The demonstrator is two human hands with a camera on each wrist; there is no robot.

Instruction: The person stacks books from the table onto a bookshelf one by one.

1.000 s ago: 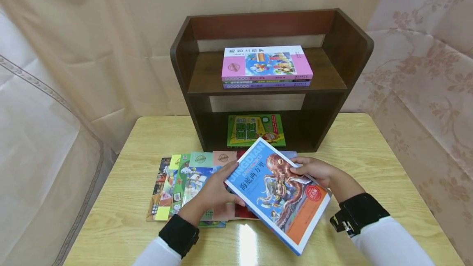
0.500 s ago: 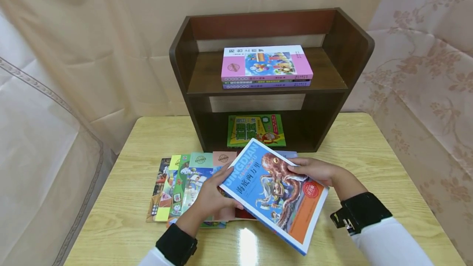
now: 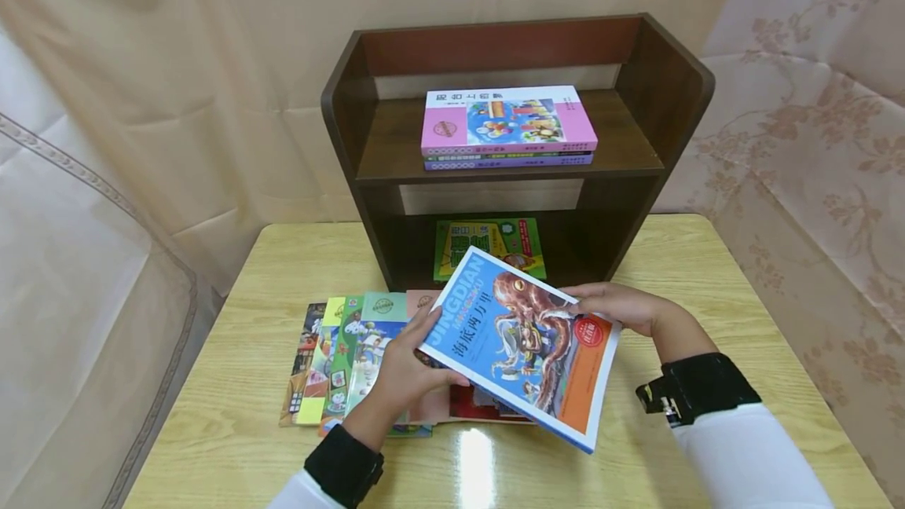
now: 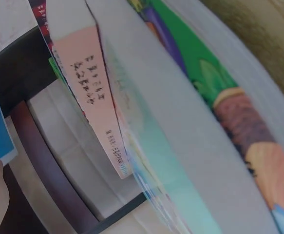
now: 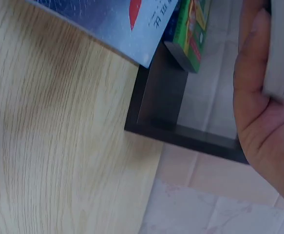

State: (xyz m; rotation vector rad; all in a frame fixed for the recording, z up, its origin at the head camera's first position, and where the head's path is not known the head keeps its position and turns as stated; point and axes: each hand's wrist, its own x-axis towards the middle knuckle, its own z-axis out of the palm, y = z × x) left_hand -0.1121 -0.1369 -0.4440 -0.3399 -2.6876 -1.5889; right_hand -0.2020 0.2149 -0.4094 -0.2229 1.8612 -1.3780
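Both hands hold a blue and orange book with an octopus on its cover, tilted above the table. My left hand grips its left edge, thumb towards the near side. At the far right edge, my right hand pinches the book with its fingers partly out of sight behind it. In the right wrist view the right hand wraps round the book's pale page block. Beneath lies a fanned row of books, its right part covered by the held book. A green book lies on the lower shelf, partly hidden.
A dark brown bookshelf stands at the back of the wooden table. On its upper shelf lies a stack of books, a pink one on top. Beige cloth hangs behind.
The held book has moved away from the body, towards the shelf, and slightly left. It now covers part of the green book. Both hands keep their hold.
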